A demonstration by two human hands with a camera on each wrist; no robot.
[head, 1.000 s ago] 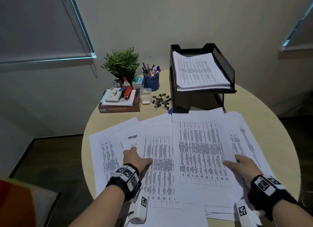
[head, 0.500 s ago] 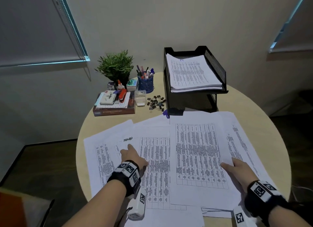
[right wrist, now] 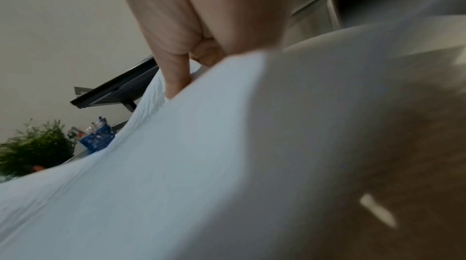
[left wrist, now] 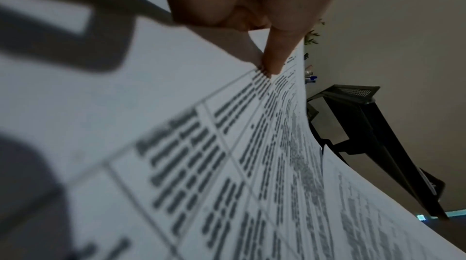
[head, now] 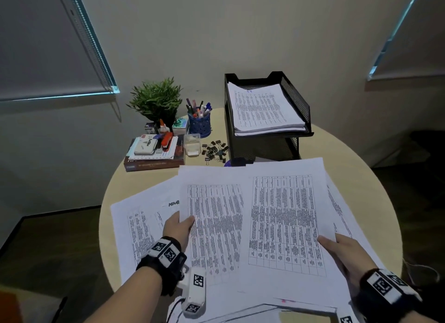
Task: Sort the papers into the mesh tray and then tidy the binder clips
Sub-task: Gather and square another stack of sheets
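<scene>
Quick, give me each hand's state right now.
Left hand: pinching the left edge of the lifted papers.
Right hand: gripping their right edge, thumb on top.

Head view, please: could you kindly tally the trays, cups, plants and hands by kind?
Mesh tray: 1
Blue pen cup: 1
Potted plant: 1
Hands holding papers: 2 (left hand, right hand)
Total: 5

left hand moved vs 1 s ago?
Yes. The left hand has shifted right across the round table, from lying flat on the left sheets to pinching the left edge of the printed sheet, which is now lifted.
</scene>
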